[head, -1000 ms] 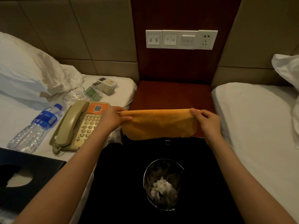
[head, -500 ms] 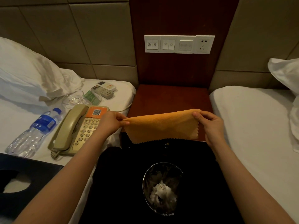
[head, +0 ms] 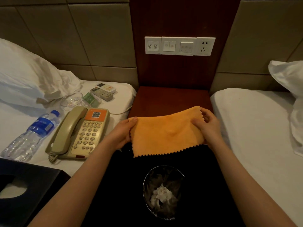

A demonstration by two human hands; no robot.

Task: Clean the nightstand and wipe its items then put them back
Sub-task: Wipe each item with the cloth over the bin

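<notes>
**Over the nightstand's near edge: cloth held in both hands**

1. Left hand (head: 122, 133). It pinches the cloth (head: 165, 133) at its left border, thumb on top near the far corner and fingers underneath.
2. Right hand (head: 208, 125). Its fingers are curled round the right border, which is bunched up in the grip.
3. Cloth, orange. It hangs spread between the two hands, its far edge slanting up to the right and its zigzag near edge hanging free. It is in the air, touching nothing but the hands. It is probably being squared up or folded into a pad for wiping.
4. Nightstand (head: 172, 99). Its red-brown wooden top sits just beyond the cloth, between the two beds and below a switch panel (head: 179, 46). It is the likely next surface to be wiped.
5. Items laid out on the left bed (head: 119, 100), apparently moved there to free the top:
   - phone (head: 82, 133), nearest the left hand, with its cord trailing towards the nightstand
   - bottle (head: 32, 133), lying on its side to the left of the phone
   - clear dish (head: 72, 99) and green packet (head: 91, 99), beyond the phone
   - two remotes (head: 105, 91), farthest
6. Bin (head: 145, 181). It stands on the dark floor near the person, below the cloth, with crumpled white paper inside.

Status: judged early in the task, with wiping not yet under way and every item still to be returned.
</notes>
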